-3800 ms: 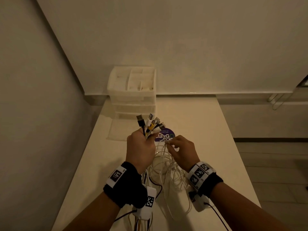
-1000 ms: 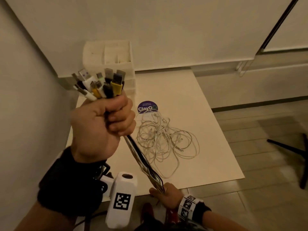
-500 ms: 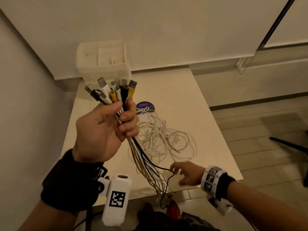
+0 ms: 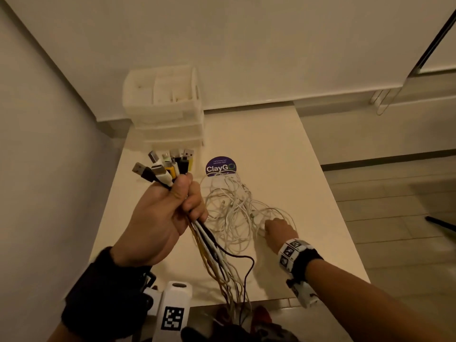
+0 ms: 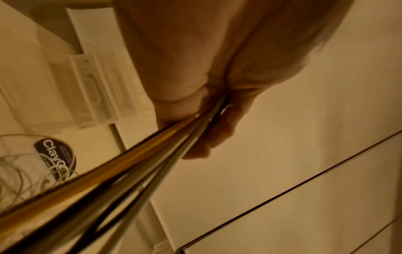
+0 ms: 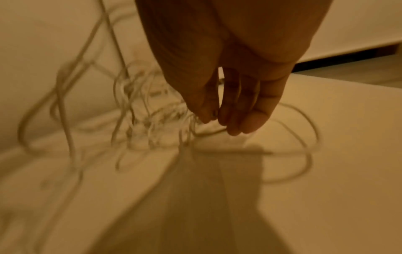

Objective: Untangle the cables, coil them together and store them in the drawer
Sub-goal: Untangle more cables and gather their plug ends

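My left hand (image 4: 170, 213) is raised above the table's left side and grips a bundle of cables (image 4: 209, 245). Its plugs (image 4: 167, 166), black, white and yellow, stick up out of the fist. The cords hang down past the table's front edge. In the left wrist view the left hand (image 5: 208, 120) is curled round these cables (image 5: 121, 173). A loose tangle of white cables (image 4: 232, 213) lies mid-table. My right hand (image 4: 275, 229) is at its right side, fingers (image 6: 245, 110) nearly straight, tips touching the blurred white cables (image 6: 139, 123).
A white plastic drawer unit (image 4: 165, 112) with an open divided top stands at the table's back left against the wall. A round purple ClayGo sticker (image 4: 220, 166) lies before it. The beige table (image 4: 296, 169) ends at right, with tiled floor beyond.
My right hand let go of the hanging cords below the table's edge and moved up and forward to the white tangle. The left hand still grips the bundle, slightly lower.
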Action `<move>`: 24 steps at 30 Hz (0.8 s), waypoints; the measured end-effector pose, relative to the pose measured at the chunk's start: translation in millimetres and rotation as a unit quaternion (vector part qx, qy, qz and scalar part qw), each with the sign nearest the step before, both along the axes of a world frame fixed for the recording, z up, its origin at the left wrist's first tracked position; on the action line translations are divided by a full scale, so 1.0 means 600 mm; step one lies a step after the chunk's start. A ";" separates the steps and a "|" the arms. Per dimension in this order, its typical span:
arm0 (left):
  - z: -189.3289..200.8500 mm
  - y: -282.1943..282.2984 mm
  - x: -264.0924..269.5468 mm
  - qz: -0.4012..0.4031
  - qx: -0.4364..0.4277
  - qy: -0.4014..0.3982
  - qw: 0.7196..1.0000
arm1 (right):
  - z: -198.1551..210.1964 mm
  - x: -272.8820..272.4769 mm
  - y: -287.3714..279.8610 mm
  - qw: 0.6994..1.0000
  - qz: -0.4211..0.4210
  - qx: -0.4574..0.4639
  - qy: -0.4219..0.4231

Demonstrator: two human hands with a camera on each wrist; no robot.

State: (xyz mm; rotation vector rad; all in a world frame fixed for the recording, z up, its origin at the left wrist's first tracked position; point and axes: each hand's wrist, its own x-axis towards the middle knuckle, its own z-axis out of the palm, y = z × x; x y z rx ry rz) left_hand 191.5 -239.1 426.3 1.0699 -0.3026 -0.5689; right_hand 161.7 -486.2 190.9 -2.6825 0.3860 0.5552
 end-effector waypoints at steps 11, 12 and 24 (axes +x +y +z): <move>-0.001 -0.059 0.023 0.071 0.098 -0.058 0.991 | 0.295 0.103 -0.026 0.765 -0.188 0.550 -0.277; 0.003 -0.062 0.029 0.081 0.110 -0.061 0.989 | 0.322 0.106 -0.018 0.735 -0.187 0.593 -0.269; 0.012 -0.099 0.075 0.155 0.135 -0.106 0.973 | 0.388 0.087 0.099 0.745 -0.080 0.584 -0.312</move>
